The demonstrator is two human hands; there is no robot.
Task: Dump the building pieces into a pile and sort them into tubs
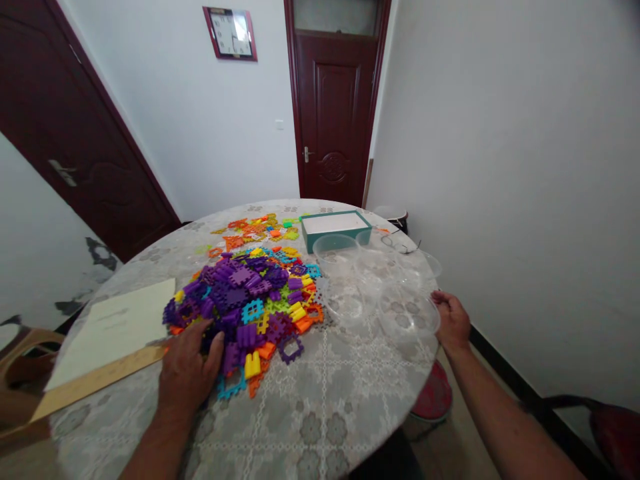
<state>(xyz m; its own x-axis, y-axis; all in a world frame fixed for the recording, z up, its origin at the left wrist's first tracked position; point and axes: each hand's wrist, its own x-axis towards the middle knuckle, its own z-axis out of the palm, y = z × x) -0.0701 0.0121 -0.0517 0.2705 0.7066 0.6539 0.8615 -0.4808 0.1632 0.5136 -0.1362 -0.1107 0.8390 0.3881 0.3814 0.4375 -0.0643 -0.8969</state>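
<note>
My left hand point(189, 363) rests at the near left side of a heap of plastic building pieces point(240, 287), thumb and fingers apart. Some fingertips are hidden among the purple pieces, and I see nothing gripped. The heap is mostly purple, with yellow, orange, blue and green pieces at its edges. My right hand point(453, 320) is at the table's right edge, fingers curled, beside a clear round plastic bowl point(409, 331). Whether it grips the bowl's rim, the table edge or something else cannot be made out. Several such clear bowls stand together left of it.
A green open box point(325, 238) stands behind the bowls. More loose pieces point(250, 230) lie at the back. At left are a pale sheet point(115, 320) and a wooden ruler point(100, 383). The round table point(300, 427) has a patterned cover; a red stool point(434, 393) stands below right.
</note>
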